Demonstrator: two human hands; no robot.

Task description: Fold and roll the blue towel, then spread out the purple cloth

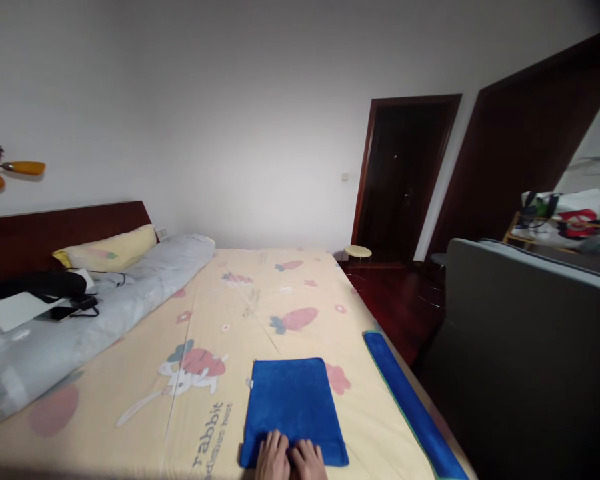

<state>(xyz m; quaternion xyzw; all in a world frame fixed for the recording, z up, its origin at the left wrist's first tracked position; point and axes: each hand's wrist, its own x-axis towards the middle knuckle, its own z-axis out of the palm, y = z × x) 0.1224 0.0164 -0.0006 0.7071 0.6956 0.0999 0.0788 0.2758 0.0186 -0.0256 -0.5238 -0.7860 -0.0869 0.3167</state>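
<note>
A person's left hand point(274, 456) and right hand point(307, 459) rest side by side on the near edge of a square of deep-blue, plush-looking cloth point(293, 393), which lies flat near the middle of the bed's near side. The fingers of each hand sit close together and bent over the fabric; whether they pinch it or only press cannot be told. A band along that near edge looks folded over. Good handling here likely means even pressure from both hands, the band straight and the corners in line, since a one-sided push could skew the square. To the right, a long, narrow blue cloth strip with green edging point(405, 400) lies along the bed's edge. Beneath both spreads a cream bedsheet printed with carrots and a rabbit point(250, 333). Farther off stand a round, pale-yellow stool point(357, 252) and a dark wooden door point(390, 180).
</note>
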